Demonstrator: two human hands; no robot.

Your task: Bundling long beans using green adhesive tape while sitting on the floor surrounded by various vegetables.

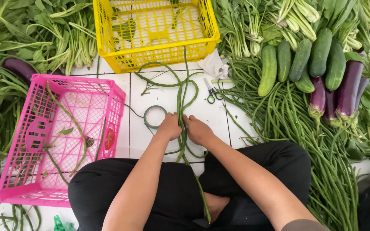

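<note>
Centre of frame: left hand (170, 126) and right hand (198, 129) closed side by side, pinching a bundle of long beans (180, 98) on white tile. Just left, a green tape roll (155, 116). Upper centre, yellow crate (108, 38), nearly bare. Left, pink crate (116, 94) with stray beans and a red round label

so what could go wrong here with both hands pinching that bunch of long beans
The long beans loop loosely over the tiled floor beyond the left hand and right hand, so strands could slip out of the bunch. The tape roll lies right beside the left hand and might be knocked away. The scissors lie close to the loop, and a trailing bean could drag them.
</note>
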